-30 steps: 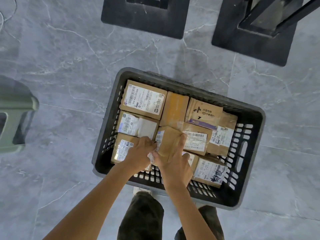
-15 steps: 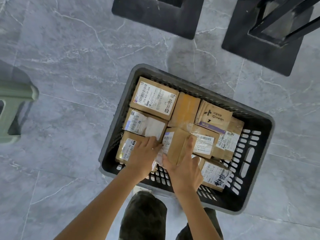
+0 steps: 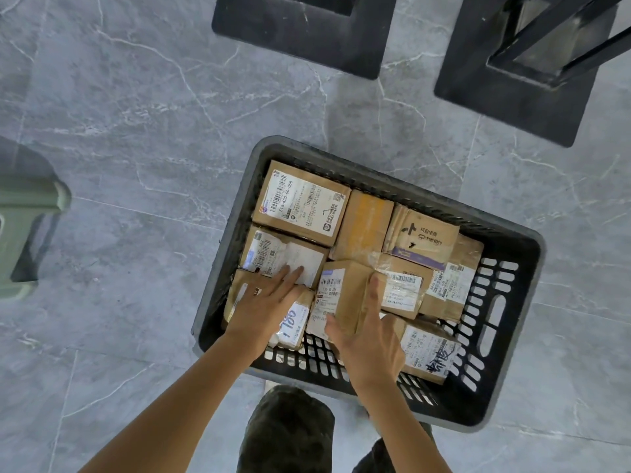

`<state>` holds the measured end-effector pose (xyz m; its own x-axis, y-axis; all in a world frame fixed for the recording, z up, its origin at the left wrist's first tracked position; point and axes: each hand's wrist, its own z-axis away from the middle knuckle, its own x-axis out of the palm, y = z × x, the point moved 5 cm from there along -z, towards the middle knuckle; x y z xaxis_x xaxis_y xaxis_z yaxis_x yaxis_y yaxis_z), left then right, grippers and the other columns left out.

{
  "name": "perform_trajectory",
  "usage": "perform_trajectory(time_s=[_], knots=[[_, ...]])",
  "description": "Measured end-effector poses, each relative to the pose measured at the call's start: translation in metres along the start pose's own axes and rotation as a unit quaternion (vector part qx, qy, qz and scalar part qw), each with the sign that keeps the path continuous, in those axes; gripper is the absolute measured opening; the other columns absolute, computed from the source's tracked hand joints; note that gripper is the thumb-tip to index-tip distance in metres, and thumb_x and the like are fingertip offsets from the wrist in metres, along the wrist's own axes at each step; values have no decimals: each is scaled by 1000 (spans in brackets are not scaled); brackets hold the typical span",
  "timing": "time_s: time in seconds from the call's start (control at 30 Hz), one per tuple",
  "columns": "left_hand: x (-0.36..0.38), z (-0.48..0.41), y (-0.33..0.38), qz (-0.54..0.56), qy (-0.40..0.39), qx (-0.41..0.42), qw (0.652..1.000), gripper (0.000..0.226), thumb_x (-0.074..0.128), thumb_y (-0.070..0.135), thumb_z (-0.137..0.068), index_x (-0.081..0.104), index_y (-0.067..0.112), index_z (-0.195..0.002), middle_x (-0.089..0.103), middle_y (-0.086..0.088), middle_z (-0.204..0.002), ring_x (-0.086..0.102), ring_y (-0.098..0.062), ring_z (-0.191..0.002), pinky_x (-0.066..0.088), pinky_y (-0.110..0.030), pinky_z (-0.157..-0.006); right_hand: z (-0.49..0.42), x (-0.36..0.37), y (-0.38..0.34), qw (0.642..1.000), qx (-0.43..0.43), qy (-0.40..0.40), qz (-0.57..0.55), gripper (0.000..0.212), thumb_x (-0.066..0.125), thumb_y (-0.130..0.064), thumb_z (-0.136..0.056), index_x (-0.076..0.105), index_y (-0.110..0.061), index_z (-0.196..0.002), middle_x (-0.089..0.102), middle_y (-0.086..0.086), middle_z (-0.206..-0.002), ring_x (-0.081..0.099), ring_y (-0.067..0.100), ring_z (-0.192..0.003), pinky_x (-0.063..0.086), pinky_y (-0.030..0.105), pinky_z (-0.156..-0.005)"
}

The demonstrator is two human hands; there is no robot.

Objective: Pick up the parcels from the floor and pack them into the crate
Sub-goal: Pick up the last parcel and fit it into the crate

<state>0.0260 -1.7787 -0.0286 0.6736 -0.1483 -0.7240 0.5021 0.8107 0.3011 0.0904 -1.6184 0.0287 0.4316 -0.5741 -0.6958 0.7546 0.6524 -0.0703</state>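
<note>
A dark grey slotted crate [image 3: 495, 339] stands on the tiled floor, filled with several brown cardboard parcels bearing white labels. A small tilted parcel [image 3: 341, 291] sits at the near middle of the load. My right hand [image 3: 370, 339] grips it, thumb on its near left corner and index finger along its right side. My left hand [image 3: 264, 303] lies flat with straight fingers across the labelled parcels [image 3: 293, 322] at the crate's near left. No parcels show on the floor around the crate.
Two black square bases [image 3: 300, 32] [image 3: 512, 93] stand on the floor beyond the crate, the right one bearing a metal frame. A green plastic stool [image 3: 27, 227] is at the left edge. My legs [image 3: 286, 431] are just behind the crate's near wall.
My left hand let go of the small parcel and moved left, flattening on the neighbouring parcels. The right hand stays on the parcel. The view shifted, so the crate appears further right.
</note>
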Motion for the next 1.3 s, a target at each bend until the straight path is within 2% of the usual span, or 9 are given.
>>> perform_trajectory(time_s=[0.1,0.17,0.27,0.33,0.47,0.73,0.9,1.17,1.3], knots=[[0,-3,2,-37,-20,0,999,87,71,10,-78,21,25,-148,-5,6,-160,-3,-16,-147,27,-52,-112,3,8,-3,1000,22,-11,1,104,46,-75,-78,-36,-46,-134,45,8,-103,41,12,-64,34,23,-52],[-3,-5,4,-66,-7,-6,998,80,82,18,-67,44,20,-137,26,-2,-156,27,-23,-143,43,-54,-99,6,9,-6,999,31,-14,5,103,45,-75,-78,-36,-45,-134,44,8,-105,34,9,-59,25,21,-47],[-1,-15,18,-79,38,2,996,56,85,33,-58,64,11,-105,61,-10,-118,59,-30,-108,53,-47,-74,13,2,-5,999,33,-6,6,104,45,-76,-78,-35,-45,-136,41,6,-103,34,9,-59,23,21,-46],[-11,-24,27,-40,59,-42,997,40,76,34,-67,60,12,-97,59,-6,-101,57,-27,-95,49,-45,-72,21,1,-6,999,35,-6,13,105,46,-76,-78,-38,-46,-134,38,5,-103,31,8,-58,23,20,-45],[-14,-44,25,-19,27,-133,991,32,44,35,-90,49,16,-115,48,-1,-118,42,-22,-114,36,-45,-93,24,4,-9,999,49,8,4,106,40,-82,-74,-40,-44,-133,40,5,-101,39,11,-67,18,19,-44],[-17,-39,20,45,63,-155,985,28,52,26,-81,54,23,-109,54,1,-108,47,-22,-106,34,-42,-92,36,1,-6,998,49,26,-14,106,39,-81,-75,-38,-41,-135,39,4,-100,35,11,-66,22,19,-45],[-13,-32,15,28,134,-115,984,10,71,18,-69,68,25,-76,57,-2,-85,56,-25,-81,40,-42,-76,29,6,-6,998,47,16,-32,108,44,-78,-76,-40,-42,-134,41,6,-105,42,15,-74,23,21,-47],[-12,-30,24,88,92,-72,989,29,40,31,-98,57,23,-120,56,2,-118,49,-21,-112,33,-43,-100,23,31,-9,998,46,33,-32,107,30,-84,-70,-42,-35,-133,40,10,-108,45,17,-75,30,21,-50],[-9,-36,39,166,55,-60,983,45,40,19,-97,40,21,-141,45,6,-140,43,-18,-125,24,-45,-110,25,30,-8,997,48,52,-37,110,47,-75,-78,-38,-38,-137,33,5,-98,49,18,-76,28,22,-48]])
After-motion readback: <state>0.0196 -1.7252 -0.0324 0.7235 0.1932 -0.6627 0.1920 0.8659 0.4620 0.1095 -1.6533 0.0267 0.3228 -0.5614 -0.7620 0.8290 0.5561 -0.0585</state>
